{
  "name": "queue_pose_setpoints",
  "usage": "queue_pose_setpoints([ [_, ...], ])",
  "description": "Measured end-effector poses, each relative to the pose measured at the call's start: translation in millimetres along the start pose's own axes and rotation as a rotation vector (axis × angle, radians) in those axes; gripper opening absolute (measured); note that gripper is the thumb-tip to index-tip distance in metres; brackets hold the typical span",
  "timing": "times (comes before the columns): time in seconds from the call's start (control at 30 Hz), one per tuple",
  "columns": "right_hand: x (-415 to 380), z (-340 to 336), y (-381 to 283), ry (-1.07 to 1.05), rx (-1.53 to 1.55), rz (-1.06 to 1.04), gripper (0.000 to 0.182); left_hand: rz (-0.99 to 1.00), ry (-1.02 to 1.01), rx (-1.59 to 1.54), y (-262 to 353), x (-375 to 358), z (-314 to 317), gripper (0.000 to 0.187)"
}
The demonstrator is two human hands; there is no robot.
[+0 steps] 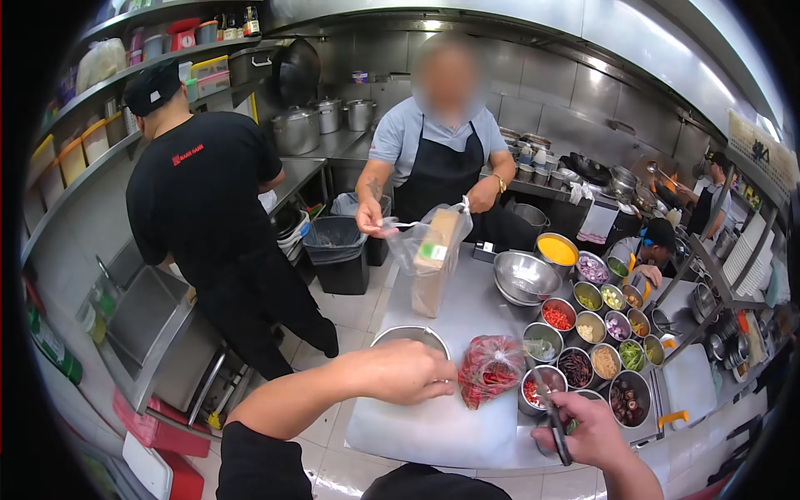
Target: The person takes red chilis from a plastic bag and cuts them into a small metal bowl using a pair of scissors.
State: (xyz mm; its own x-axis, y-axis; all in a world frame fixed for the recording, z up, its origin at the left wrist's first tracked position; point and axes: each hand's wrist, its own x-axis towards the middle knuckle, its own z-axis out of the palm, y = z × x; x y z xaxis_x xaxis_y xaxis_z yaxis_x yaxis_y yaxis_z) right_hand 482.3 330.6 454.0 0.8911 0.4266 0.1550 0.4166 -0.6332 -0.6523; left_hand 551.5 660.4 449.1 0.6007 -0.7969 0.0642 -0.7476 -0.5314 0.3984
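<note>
My left hand (410,372) is over the near rim of a steel bowl (429,335), its fingers curled together; whatever they may hold does not show. My right hand (586,429) grips a knife (557,427) by its dark handle, blade pointing up and away. Beneath the blade stands a small steel pot with chopped red chillies (533,392). Between my hands a clear plastic bag of red chillies (490,372) rests on the white cutting board (433,429).
Several steel pots of chopped ingredients (605,360) crowd the right side. Steel mixing bowls (527,277) and a pot of yellow liquid (557,248) stand behind. Across the table, a co-worker holds a plastic bag with a brown package (435,250). Another person (204,179) stands at left.
</note>
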Motion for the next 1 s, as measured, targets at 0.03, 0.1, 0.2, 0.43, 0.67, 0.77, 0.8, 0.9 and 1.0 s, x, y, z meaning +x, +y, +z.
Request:
queue_pose_setpoints([
  [0.03, 6.3, -1.4, -10.4, -0.018, -0.075, -0.045, 0.054, -0.015, 0.014, 0.015, -3.9, 2.5, 0.7, 0.022],
  [0.1, 27.1, -10.6, -40.9, -0.057, -0.225, -0.128, 0.051, -0.012, 0.109, 0.147, -10.8, 5.9, 6.7, 0.019],
  [0.2, 54.9, -11.2, -48.4, -0.057, -0.376, -0.363, 0.045, 0.11, 0.283, 0.292, -22.2, 12.3, 11.9, 0.016],
  [0.43, 140.7, 22.2, -112.0, -0.015, -0.555, -0.726, 0.034, 0.379, 0.36, 0.39, -67.9, 56.9, 17.1, 0.013],
  [0.67, 115.5, -19.9, -86.2, -0.085, -0.665, -0.533, 0.041, 0.269, 0.271, 0.514, -41.4, 41.9, 9.9, 0.022],
  [0.77, 73.4, -57.8, -49.7, -0.021, -0.772, -0.39, 0.052, 0.301, 0.508, 0.632, -67.7, 2.1, -4.4, 0.018],
  [0.8, 61.5, -66.0, -37.9, 0.015, -0.78, -0.344, 0.054, 0.273, 0.538, 0.686, -75.5, -7.7, -12.7, 0.019],
  [0.9, 37.6, -79.2, -13.6, 0.099, -0.806, -0.271, 0.054, 0.21, 0.575, 0.712, -87.5, -17.3, -21.2, 0.024],
  [1.0, 26.5, -80.5, -8.6, 0.12, -0.796, -0.225, 0.053, 0.272, 0.573, 0.71, -80.2, -8.1, -23.5, 0.023],
])
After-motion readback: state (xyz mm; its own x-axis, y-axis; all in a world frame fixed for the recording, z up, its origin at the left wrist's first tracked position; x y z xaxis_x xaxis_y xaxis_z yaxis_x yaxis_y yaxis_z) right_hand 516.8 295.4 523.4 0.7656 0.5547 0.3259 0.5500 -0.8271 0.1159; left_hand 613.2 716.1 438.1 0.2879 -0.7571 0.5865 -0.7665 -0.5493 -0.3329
